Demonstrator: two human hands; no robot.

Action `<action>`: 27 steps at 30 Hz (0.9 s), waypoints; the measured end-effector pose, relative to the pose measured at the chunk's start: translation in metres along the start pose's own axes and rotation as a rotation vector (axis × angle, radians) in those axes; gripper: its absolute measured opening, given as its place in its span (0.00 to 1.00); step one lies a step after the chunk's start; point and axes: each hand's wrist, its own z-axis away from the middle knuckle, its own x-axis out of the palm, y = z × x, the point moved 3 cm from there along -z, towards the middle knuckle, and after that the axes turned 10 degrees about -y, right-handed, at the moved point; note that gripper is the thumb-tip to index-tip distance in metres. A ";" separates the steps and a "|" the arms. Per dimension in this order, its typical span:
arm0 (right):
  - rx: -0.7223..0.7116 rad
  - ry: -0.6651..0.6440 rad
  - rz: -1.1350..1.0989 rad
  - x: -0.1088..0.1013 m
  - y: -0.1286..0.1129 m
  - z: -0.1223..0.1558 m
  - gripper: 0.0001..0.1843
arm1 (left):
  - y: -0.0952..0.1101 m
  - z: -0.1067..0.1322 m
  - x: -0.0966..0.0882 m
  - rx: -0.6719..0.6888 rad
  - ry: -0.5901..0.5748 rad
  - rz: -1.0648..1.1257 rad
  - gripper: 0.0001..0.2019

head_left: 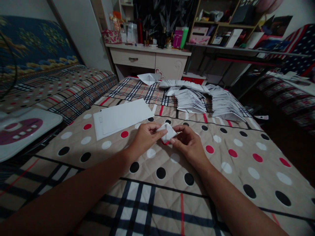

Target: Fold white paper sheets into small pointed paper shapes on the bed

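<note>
A small folded piece of white paper (166, 132) is held just above the dotted bedspread (221, 164) between both hands. My left hand (145, 137) pinches its left side with thumb and fingers closed. My right hand (188, 142) grips its right side, fingers curled round it. A stack of flat white paper sheets (121, 118) lies on the bed just beyond my left hand.
Rows of several folded white paper pieces (206, 100) lie further back on the bed, with one larger folded piece (149, 78) behind. A white device (22, 129) rests at the left. A cluttered dresser (147, 55) and shelves (221, 26) stand behind the bed.
</note>
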 end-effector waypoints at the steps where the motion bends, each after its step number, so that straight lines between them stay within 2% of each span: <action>1: 0.019 -0.031 0.002 0.002 0.002 -0.001 0.21 | -0.001 0.000 0.000 -0.023 -0.005 0.022 0.09; 4: 0.060 -0.080 -0.025 0.005 0.007 -0.002 0.19 | -0.003 0.000 0.001 -0.077 -0.028 0.066 0.11; 9: 0.086 -0.083 -0.050 0.003 0.010 -0.003 0.15 | -0.007 -0.001 0.004 -0.121 -0.088 0.176 0.12; 13: 0.102 -0.096 -0.035 0.000 0.010 -0.003 0.13 | -0.015 -0.003 0.004 -0.196 -0.295 0.337 0.21; 16: 0.099 -0.144 -0.039 0.000 0.010 -0.003 0.12 | -0.018 -0.002 0.004 -0.239 -0.382 0.342 0.18; 22: 0.059 -0.163 0.040 0.001 0.011 -0.002 0.11 | -0.015 0.002 0.007 -0.340 -0.352 0.280 0.12; 27: 0.012 -0.120 0.103 0.001 0.010 0.000 0.08 | -0.011 0.002 0.008 -0.305 -0.282 0.192 0.11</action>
